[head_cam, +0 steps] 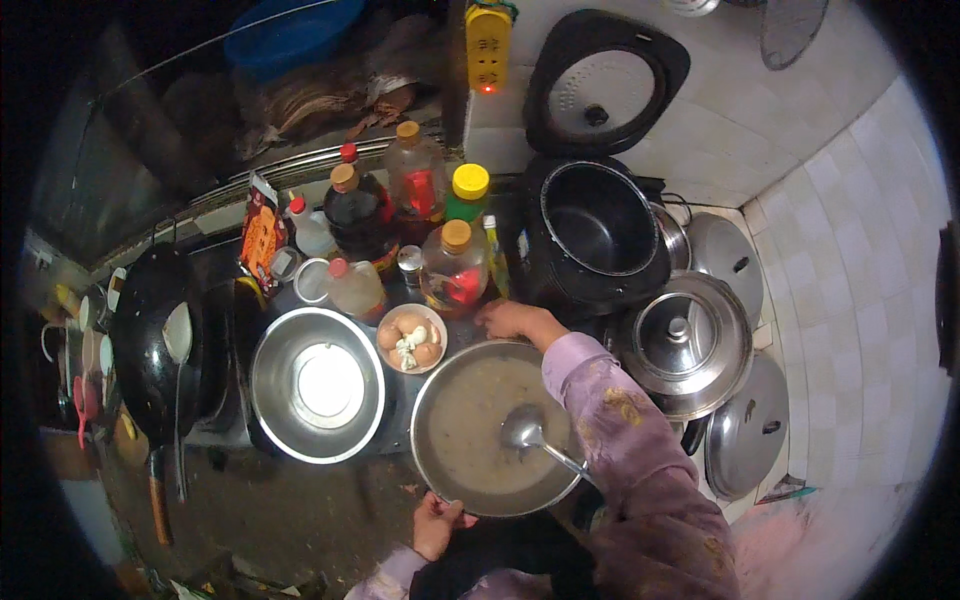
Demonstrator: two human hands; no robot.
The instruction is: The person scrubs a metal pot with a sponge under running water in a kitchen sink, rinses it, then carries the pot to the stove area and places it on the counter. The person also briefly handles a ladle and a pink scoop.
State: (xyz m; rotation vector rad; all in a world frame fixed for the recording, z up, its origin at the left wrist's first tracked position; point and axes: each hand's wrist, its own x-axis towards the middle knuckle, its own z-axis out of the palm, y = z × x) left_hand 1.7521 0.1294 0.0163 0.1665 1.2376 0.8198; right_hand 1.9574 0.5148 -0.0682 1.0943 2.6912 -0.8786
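Observation:
A wide metal pot (421,450) of cloudy, light-brown soup stands in front of me. In it rests a metal ladle (559,454), its bowl partly in the liquid and its handle over the near right rim. My left hand (439,523) grips the pot's near left edge. Across the pot, my right hand (514,319) is at the far rim, fingers curled close to the foot of an orange-capped bottle (454,262). What its fingertips touch is hidden. A small bowl (381,358) of eggs and garlic sits just left of the far rim.
Left of the pot is a steel basin (319,386); farther left, a black wok (146,360) holds a spatula (178,337). Several bottles (360,202) crowd the back. An open rice cooker (600,217), a lidded steel pot (690,345) and loose lids (748,427) stand right.

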